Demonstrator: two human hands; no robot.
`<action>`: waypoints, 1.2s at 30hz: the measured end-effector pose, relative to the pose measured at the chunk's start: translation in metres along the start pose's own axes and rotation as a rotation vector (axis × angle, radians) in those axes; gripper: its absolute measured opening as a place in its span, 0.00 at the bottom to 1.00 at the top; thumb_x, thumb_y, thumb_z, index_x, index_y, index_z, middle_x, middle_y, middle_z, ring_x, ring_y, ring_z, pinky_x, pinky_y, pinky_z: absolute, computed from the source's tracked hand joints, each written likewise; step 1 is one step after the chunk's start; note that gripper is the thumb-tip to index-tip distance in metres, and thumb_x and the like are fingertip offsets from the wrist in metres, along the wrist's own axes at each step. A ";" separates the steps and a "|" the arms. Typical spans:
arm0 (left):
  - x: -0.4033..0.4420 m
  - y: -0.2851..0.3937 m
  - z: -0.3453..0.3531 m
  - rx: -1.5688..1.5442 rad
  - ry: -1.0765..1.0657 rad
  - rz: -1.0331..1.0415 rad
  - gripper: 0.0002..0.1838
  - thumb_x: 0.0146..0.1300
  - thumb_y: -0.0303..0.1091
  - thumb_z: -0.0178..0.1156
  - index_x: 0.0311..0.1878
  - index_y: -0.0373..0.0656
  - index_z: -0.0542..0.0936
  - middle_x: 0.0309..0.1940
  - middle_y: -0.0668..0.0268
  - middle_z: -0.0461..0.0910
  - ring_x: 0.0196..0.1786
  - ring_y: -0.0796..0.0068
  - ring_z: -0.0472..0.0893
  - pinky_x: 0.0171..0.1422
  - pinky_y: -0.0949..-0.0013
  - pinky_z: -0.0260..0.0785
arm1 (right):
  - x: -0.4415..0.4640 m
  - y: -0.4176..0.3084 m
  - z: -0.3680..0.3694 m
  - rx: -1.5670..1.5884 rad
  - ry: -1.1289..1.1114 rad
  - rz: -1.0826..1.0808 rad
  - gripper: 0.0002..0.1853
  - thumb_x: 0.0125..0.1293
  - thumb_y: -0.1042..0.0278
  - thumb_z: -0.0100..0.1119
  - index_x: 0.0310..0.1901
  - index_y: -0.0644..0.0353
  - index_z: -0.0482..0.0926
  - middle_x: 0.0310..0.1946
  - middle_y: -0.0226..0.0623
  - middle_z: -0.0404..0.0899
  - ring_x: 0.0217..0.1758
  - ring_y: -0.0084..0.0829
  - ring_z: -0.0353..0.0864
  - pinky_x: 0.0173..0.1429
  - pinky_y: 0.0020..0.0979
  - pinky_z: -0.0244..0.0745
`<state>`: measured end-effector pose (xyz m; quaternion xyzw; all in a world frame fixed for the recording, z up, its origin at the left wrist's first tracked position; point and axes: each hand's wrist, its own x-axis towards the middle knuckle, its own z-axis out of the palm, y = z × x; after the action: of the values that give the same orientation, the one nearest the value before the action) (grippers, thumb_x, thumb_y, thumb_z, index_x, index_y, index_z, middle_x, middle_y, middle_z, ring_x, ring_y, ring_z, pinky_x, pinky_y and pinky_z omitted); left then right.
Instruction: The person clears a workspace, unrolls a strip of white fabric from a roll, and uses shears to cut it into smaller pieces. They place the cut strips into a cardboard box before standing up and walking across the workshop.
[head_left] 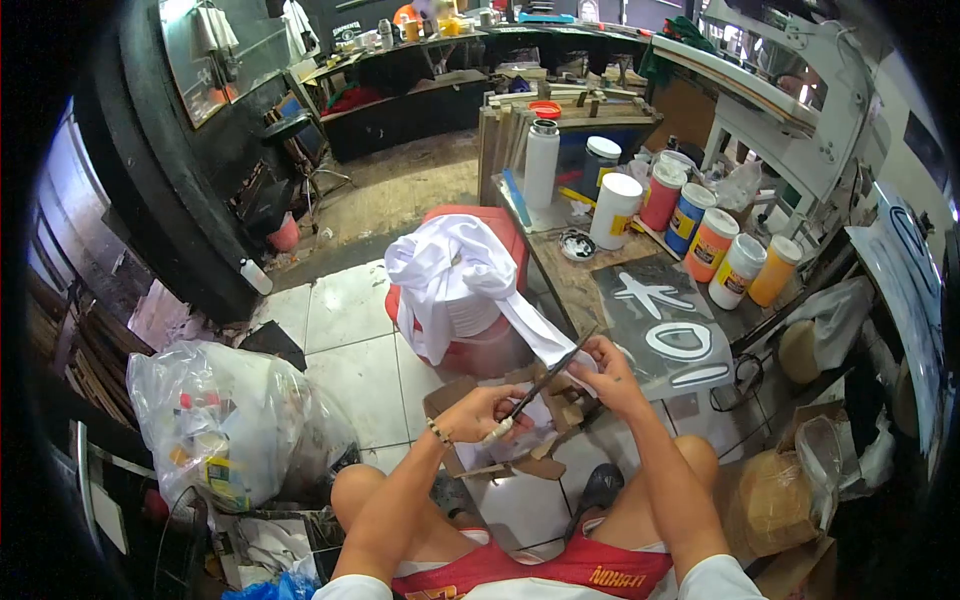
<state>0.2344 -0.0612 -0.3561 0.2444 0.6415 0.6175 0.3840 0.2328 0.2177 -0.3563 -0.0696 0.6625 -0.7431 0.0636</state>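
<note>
My left hand (490, 412), with a beaded bracelet at the wrist, is closed around a slim dark tool (545, 380) with a pale lower end; its exact kind I cannot make out. The tool slants up to the right, across the end of a white cloth (535, 330). Pinched in my right hand (606, 372) is that cloth end, close to the tool's upper part. From there the strip runs back to a bunched white heap on a white round container (474, 312), which stands on a red plastic seat (513, 237).
Below my hands lies an open cardboard box (543, 467). At right, a low table bears paint jars (712, 243) and a dark lettered sheet (665, 325). A stuffed clear plastic bag (235, 420) is at left. Cardboard and plastic lie by my right knee.
</note>
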 end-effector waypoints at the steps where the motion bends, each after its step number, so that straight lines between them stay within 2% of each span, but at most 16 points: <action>1: 0.000 -0.002 0.000 0.025 -0.007 0.030 0.36 0.59 0.22 0.68 0.70 0.38 0.65 0.49 0.55 0.84 0.49 0.75 0.83 0.46 0.75 0.74 | 0.002 0.005 0.000 0.032 0.021 -0.057 0.20 0.62 0.77 0.67 0.53 0.62 0.71 0.45 0.35 0.80 0.47 0.22 0.78 0.52 0.26 0.74; 2: 0.000 -0.001 0.000 0.031 -0.001 0.035 0.36 0.59 0.22 0.68 0.70 0.38 0.65 0.49 0.55 0.84 0.49 0.75 0.83 0.46 0.75 0.74 | 0.003 0.005 0.001 0.063 0.041 -0.113 0.21 0.63 0.78 0.67 0.54 0.62 0.68 0.49 0.36 0.79 0.50 0.23 0.78 0.55 0.26 0.75; 3: 0.000 0.000 0.001 -0.024 -0.003 0.030 0.34 0.58 0.21 0.67 0.68 0.38 0.67 0.46 0.58 0.85 0.47 0.79 0.82 0.45 0.77 0.74 | 0.003 0.004 -0.001 0.058 0.026 -0.095 0.30 0.61 0.80 0.67 0.62 0.59 0.64 0.52 0.39 0.78 0.57 0.27 0.76 0.61 0.28 0.73; 4: -0.001 0.000 0.002 -0.080 -0.007 0.024 0.32 0.57 0.20 0.66 0.66 0.37 0.69 0.43 0.62 0.85 0.45 0.84 0.81 0.44 0.79 0.73 | 0.003 0.004 -0.001 0.058 0.022 -0.098 0.30 0.61 0.80 0.67 0.62 0.59 0.64 0.52 0.39 0.78 0.57 0.27 0.76 0.61 0.28 0.73; 9: -0.003 0.002 0.000 -0.106 -0.047 0.000 0.32 0.57 0.21 0.68 0.66 0.38 0.68 0.44 0.61 0.85 0.47 0.83 0.82 0.45 0.79 0.74 | -0.003 -0.025 0.008 0.183 -0.117 -0.061 0.46 0.58 0.84 0.66 0.75 0.53 0.54 0.56 0.40 0.76 0.59 0.30 0.76 0.61 0.31 0.74; 11: -0.003 0.003 0.001 -0.040 -0.054 0.038 0.36 0.58 0.26 0.72 0.67 0.34 0.65 0.49 0.54 0.84 0.51 0.73 0.83 0.47 0.74 0.76 | 0.002 -0.022 0.004 0.177 -0.138 -0.051 0.45 0.57 0.85 0.66 0.75 0.53 0.55 0.58 0.40 0.75 0.58 0.29 0.77 0.58 0.30 0.75; 13: -0.004 0.004 -0.001 -0.058 -0.058 0.020 0.37 0.57 0.26 0.72 0.67 0.34 0.65 0.49 0.54 0.84 0.52 0.72 0.83 0.50 0.73 0.76 | 0.003 -0.022 0.001 0.172 -0.158 -0.041 0.45 0.57 0.85 0.65 0.75 0.53 0.56 0.60 0.40 0.74 0.57 0.28 0.77 0.55 0.29 0.77; 15: -0.004 0.004 0.000 -0.076 -0.064 0.000 0.37 0.56 0.26 0.73 0.67 0.34 0.65 0.49 0.54 0.84 0.53 0.72 0.83 0.52 0.72 0.76 | -0.003 -0.039 0.007 0.400 -0.281 0.121 0.42 0.57 0.85 0.65 0.73 0.55 0.61 0.62 0.38 0.74 0.60 0.28 0.77 0.62 0.32 0.74; 25: -0.003 0.002 0.000 -0.109 -0.087 0.024 0.41 0.53 0.25 0.75 0.69 0.35 0.65 0.49 0.55 0.84 0.51 0.76 0.83 0.52 0.75 0.76 | 0.007 -0.027 -0.002 0.483 -0.413 0.236 0.34 0.60 0.85 0.62 0.69 0.59 0.67 0.65 0.46 0.74 0.65 0.34 0.76 0.67 0.34 0.73; 28: -0.005 0.008 0.004 -0.135 -0.068 0.036 0.37 0.55 0.23 0.71 0.68 0.36 0.66 0.47 0.59 0.84 0.49 0.79 0.82 0.50 0.76 0.75 | 0.008 -0.030 0.001 0.419 -0.450 0.204 0.33 0.60 0.84 0.63 0.68 0.59 0.67 0.67 0.45 0.72 0.66 0.35 0.75 0.67 0.35 0.74; 30: -0.007 0.020 0.007 -0.138 -0.056 0.010 0.34 0.56 0.22 0.69 0.67 0.36 0.68 0.46 0.63 0.84 0.48 0.80 0.81 0.50 0.76 0.75 | 0.005 -0.030 0.005 0.370 -0.414 0.204 0.34 0.57 0.81 0.67 0.67 0.59 0.69 0.63 0.41 0.76 0.61 0.30 0.77 0.62 0.32 0.74; 32: -0.011 0.027 0.007 0.142 0.043 -0.032 0.31 0.57 0.22 0.67 0.65 0.35 0.70 0.46 0.63 0.84 0.49 0.81 0.81 0.50 0.74 0.75 | 0.009 -0.026 0.004 0.315 -0.378 0.175 0.34 0.57 0.82 0.66 0.67 0.60 0.69 0.63 0.40 0.75 0.62 0.30 0.76 0.64 0.32 0.73; 33: -0.014 0.025 0.004 0.103 0.052 0.006 0.29 0.59 0.24 0.67 0.64 0.34 0.71 0.44 0.63 0.84 0.48 0.79 0.81 0.49 0.72 0.75 | 0.007 -0.019 0.004 0.262 -0.344 0.148 0.34 0.56 0.83 0.66 0.66 0.60 0.69 0.64 0.40 0.75 0.63 0.31 0.75 0.66 0.32 0.71; 34: -0.014 0.022 -0.001 0.304 0.100 0.141 0.30 0.60 0.25 0.67 0.65 0.34 0.70 0.42 0.62 0.85 0.46 0.77 0.82 0.49 0.71 0.76 | 0.011 -0.011 0.005 0.032 -0.241 0.125 0.33 0.56 0.83 0.66 0.66 0.61 0.70 0.62 0.38 0.75 0.63 0.29 0.75 0.66 0.31 0.71; 35: -0.014 0.013 -0.009 0.050 0.032 0.076 0.32 0.58 0.24 0.68 0.66 0.34 0.69 0.44 0.62 0.84 0.49 0.76 0.82 0.52 0.70 0.76 | 0.014 -0.001 0.004 -0.126 -0.229 0.073 0.32 0.57 0.80 0.68 0.65 0.62 0.71 0.60 0.36 0.76 0.60 0.27 0.75 0.65 0.30 0.71; 36: -0.012 0.017 -0.006 -0.028 0.075 0.117 0.34 0.53 0.19 0.72 0.63 0.35 0.71 0.41 0.66 0.83 0.46 0.75 0.84 0.46 0.72 0.75 | 0.013 0.000 0.009 -0.115 -0.228 -0.025 0.33 0.57 0.76 0.71 0.65 0.62 0.71 0.57 0.34 0.77 0.58 0.24 0.75 0.62 0.28 0.71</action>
<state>0.2345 -0.0721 -0.3377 0.2527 0.6314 0.6565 0.3263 0.2217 0.2065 -0.3550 -0.1654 0.6916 -0.6918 0.1254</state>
